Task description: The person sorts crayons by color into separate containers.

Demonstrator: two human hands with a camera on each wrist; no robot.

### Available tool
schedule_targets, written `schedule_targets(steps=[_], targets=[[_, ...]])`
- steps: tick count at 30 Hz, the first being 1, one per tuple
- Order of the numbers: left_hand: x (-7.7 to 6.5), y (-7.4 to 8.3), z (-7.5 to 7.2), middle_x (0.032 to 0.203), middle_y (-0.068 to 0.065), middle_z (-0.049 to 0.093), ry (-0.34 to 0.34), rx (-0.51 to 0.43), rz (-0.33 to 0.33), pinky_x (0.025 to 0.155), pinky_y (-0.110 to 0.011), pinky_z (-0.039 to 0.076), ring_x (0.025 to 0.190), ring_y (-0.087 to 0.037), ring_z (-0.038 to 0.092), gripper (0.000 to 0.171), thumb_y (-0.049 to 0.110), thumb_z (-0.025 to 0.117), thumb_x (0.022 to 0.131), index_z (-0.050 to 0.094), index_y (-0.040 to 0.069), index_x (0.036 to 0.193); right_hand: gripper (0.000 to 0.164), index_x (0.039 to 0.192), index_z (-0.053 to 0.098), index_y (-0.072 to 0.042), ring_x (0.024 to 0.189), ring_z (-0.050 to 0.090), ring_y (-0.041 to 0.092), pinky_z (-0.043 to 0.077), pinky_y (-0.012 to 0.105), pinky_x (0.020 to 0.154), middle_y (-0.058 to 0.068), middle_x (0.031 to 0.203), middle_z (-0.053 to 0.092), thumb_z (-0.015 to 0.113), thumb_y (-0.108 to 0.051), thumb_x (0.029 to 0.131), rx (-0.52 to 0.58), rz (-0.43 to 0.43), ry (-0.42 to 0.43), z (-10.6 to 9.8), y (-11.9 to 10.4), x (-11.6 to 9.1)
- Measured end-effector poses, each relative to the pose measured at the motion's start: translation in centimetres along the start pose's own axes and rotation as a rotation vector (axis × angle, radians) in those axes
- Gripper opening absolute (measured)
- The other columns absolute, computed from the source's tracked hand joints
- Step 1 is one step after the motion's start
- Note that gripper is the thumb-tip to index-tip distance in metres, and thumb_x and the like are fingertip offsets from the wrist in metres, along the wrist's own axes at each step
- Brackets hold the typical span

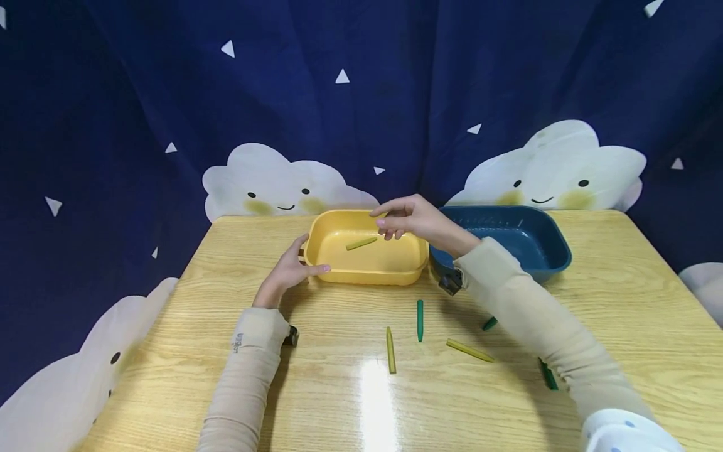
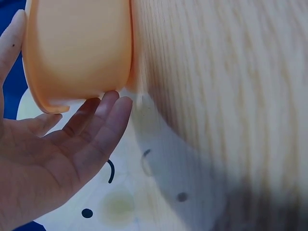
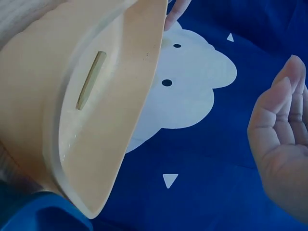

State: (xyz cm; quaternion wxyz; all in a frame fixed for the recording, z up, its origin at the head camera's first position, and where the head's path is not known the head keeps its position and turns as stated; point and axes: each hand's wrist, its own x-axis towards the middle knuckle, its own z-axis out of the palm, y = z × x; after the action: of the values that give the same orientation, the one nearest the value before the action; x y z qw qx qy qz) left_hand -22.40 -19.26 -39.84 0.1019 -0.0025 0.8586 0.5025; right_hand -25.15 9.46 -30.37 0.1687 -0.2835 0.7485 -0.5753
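Crayon handling notes, going by looks: these sticks should be next to nothing in weight, stiff but brittle, and probably a bit waxy, so a light pinch around the middle beats squeezing near an end. One yellow crayon lies flat on the floor of the yellow plastic basin, clear of the walls, so fingertips coming straight down should get round it fine. Two more yellow crayons and a few green crayons are on the table, on the near side of that basin; a sleeve partly covers some of the green ones.

The basin itself looks like thin, light plastic that'd skid if bumped, so its end is the spot to hold. The left hand has exactly that, thumb on the near rim, fingers round the left end. The right hand is over the basin's right side, fingers loose, nothing in them. A blue basin sits just right of the yellow one.
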Motion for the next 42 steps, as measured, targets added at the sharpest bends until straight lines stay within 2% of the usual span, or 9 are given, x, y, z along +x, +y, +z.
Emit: schedule_targets(steps=[6,11,17,25,29,34,38,42], targets=[[-0.1,0.0,0.1,0.126,-0.023,0.038,0.006,0.005,0.001,0.071,-0.041,0.050,0.098,-0.033,0.051,0.099,0.023,0.076,0.075,0.009,0.009,0.147,0.034,0.116,0.061,-0.002,0.076,0.061,0.026,0.050,0.033,0.066,0.013,0.088,0.064,0.063,-0.019,0.087,-0.030,0.003,-0.012,-0.4,-0.3,-1.5],[0.1,-0.2,0.2,0.125,-0.024,0.038,0.001,-0.009,0.010,0.066,-0.041,0.051,0.091,-0.031,0.053,0.099,0.022,0.076,0.075,0.009,0.009,0.147,0.033,0.115,0.061,0.000,0.074,0.061,0.025,0.049,0.032,0.064,0.013,0.085,0.064,0.062,-0.017,0.087,-0.037,-0.003,0.008,-1.3,-0.2,-2.8],[0.0,-0.3,0.2,0.125,-0.024,0.038,0.010,0.007,0.005,0.066,-0.040,0.051,0.084,-0.027,0.053,0.099,0.023,0.076,0.075,0.009,0.009,0.147,0.035,0.116,0.059,0.004,0.073,0.061,0.026,0.050,0.036,0.066,0.010,0.082,0.065,0.063,-0.016,0.087,-0.040,0.033,0.047,-2.6,0.4,-4.3],[0.1,-0.4,0.3,0.128,-0.024,0.038,0.021,0.033,0.008,0.072,-0.035,0.050,0.098,-0.033,0.052,0.100,0.026,0.077,0.074,0.010,0.009,0.147,0.038,0.117,0.058,0.004,0.076,0.060,0.028,0.051,0.036,0.066,0.021,0.091,0.064,0.062,-0.019,0.088,-0.080,0.045,0.060,-4.3,1.1,-6.5],[0.1,-0.2,0.4,0.129,-0.024,0.037,0.027,0.040,0.004,0.078,-0.038,0.048,0.099,-0.034,0.052,0.101,0.027,0.077,0.074,0.010,0.009,0.147,0.036,0.115,0.060,0.003,0.075,0.062,0.024,0.051,0.037,0.066,0.016,0.088,0.065,0.063,-0.019,0.087,-0.114,0.068,0.069,-4.9,1.4,-7.4],[0.2,-0.3,0.4,0.131,-0.024,0.036,0.033,0.052,0.000,0.087,-0.041,0.044,0.105,-0.035,0.048,0.101,0.029,0.077,0.074,0.010,0.009,0.147,0.037,0.114,0.061,0.003,0.075,0.061,0.026,0.051,0.037,0.068,0.021,0.089,0.065,0.065,-0.019,0.085,-0.145,0.103,0.075,-5.2,1.9,-8.6],[0.2,-0.3,0.4,0.131,-0.024,0.036,0.029,0.054,-0.007,0.085,-0.041,0.045,0.107,-0.035,0.047,0.101,0.029,0.077,0.074,0.009,0.010,0.147,0.037,0.113,0.061,0.003,0.075,0.060,0.026,0.050,0.039,0.069,0.018,0.089,0.065,0.066,-0.020,0.084,-0.155,0.129,0.079,-5.4,2.3,-9.7],[0.0,-0.1,0.4,0.132,-0.024,0.035,0.024,0.050,-0.006,0.081,-0.040,0.047,0.105,-0.035,0.048,0.102,0.029,0.076,0.074,0.008,0.009,0.147,0.035,0.111,0.062,0.003,0.073,0.061,0.023,0.051,0.034,0.066,0.015,0.085,0.066,0.067,-0.018,0.084,-0.152,0.134,0.081,-5.4,2.8,-10.5]])
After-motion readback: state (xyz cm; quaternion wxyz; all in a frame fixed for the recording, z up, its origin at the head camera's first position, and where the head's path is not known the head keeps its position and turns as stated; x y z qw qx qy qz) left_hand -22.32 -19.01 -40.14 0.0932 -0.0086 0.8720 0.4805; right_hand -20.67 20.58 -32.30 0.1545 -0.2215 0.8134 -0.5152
